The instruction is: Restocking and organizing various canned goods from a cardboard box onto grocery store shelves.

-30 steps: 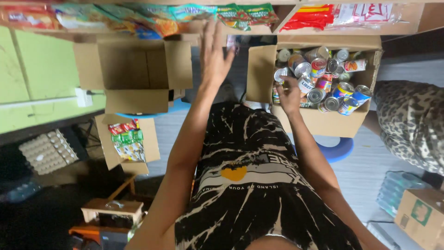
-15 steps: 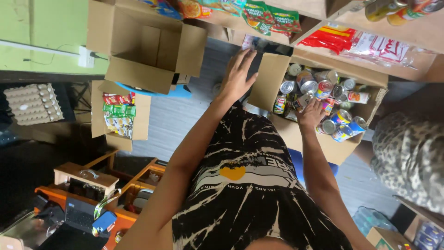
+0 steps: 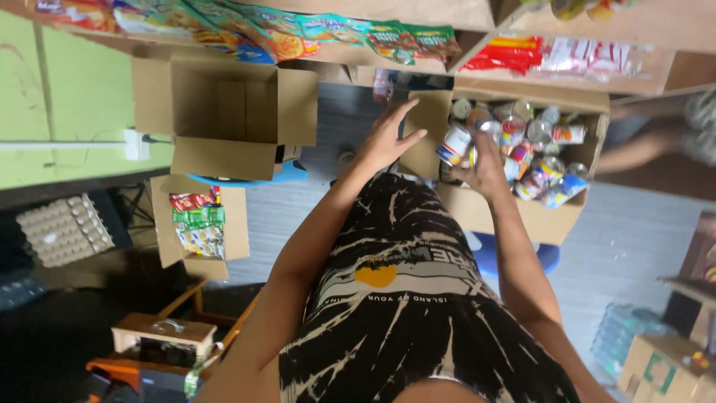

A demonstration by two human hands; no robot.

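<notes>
1. Far to the left of the box of cans (image 3: pixel 556 220) lies a grey egg tray (image 3: pixel 63 230), and beside it a small open carton (image 3: pixel 195 231) holds bright snack packets.
2. Above that carton, still well left of the box of cans, a large cardboard box (image 3: pixel 224 119) stands open with its flaps spread.
3. My left hand (image 3: pixel 388 138) lies against the left flap of the box of cans, fingers stretched out flat and spread. It grips nothing; the palm just rests on the cardboard.
4. Just right of that flap, over the left part of the box, my right hand (image 3: pixel 485 170) is curled around a can (image 3: pixel 455 144). The can has a white and blue label and sits tilted at my fingertips, close to my left hand's thumb. My fingers wrap its side; I cannot tell how tightly.
5. The rest of the box of cans is filled with many more tins lying at mixed angles, to the right of my held can.
6. Above the box of cans, a wooden shelf (image 3: pixel 649 30) carries red and clear packets.
</notes>
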